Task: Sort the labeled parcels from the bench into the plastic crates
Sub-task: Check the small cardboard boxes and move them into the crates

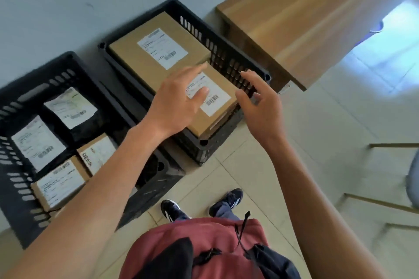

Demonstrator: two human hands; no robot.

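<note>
Hovering over the right-hand crate, both hands are spread open and grip nothing.

The left hand point(175, 99) floats above the nearer cardboard parcel point(213, 106), thumb over its white label; whether it touches cannot be told. The right hand point(260, 102) hangs fingers apart just beside that box, over the crate's slotted wall. This black plastic crate point(229, 56) holds two flat brown boxes, the nearer lying partly on the larger parcel point(158, 52) behind it. To its left, a second black crate point(20, 102) carries two dark soft mailers point(74, 111) and small labelled cartons point(61, 184). The wooden bench point(294, 22) stands just right of the crates on pale floor tiles point(328, 124). Below are dark sneakers point(172, 209) and a red backpack point(204, 244) worn in front.
</note>
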